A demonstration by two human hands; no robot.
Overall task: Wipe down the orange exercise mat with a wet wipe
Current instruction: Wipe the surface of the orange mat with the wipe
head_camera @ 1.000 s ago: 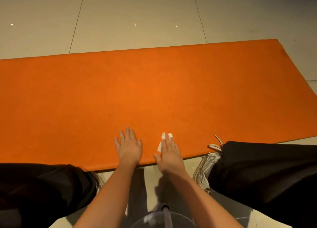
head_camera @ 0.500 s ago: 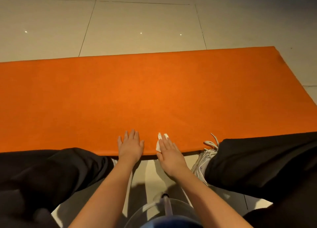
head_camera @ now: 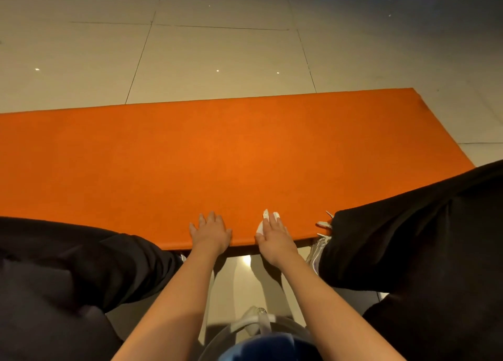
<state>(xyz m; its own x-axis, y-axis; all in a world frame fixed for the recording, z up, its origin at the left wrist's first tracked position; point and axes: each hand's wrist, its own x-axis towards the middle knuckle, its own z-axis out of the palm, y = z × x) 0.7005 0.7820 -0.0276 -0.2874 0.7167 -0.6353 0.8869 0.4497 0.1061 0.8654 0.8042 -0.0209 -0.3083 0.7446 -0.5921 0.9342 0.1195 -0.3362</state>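
Both hands are staying parked at the near edge of the orange mat (head_camera: pixel 245 156) since the earlier shots, but the black trouser legs (head_camera: pixel 408 238) are crowding in more from both sides, and way more tiled floor (head_camera: pixel 217 61) is showing beyond the far edge. The left hand (head_camera: pixel 211 234) is lying flat on the mat, fingers (head_camera: pixel 211 218) straight and slightly spread, holding nothing. Just to its right, the right hand (head_camera: pixel 275 237) is pressing a white wet wipe (head_camera: pixel 260 226) onto the mat with straight fingers, bits of wipe poking out past the tips and beside the thumb. The mat is lying flat, running left to right. A white shoe (head_camera: pixel 317 249) is peeking out beside the right leg.
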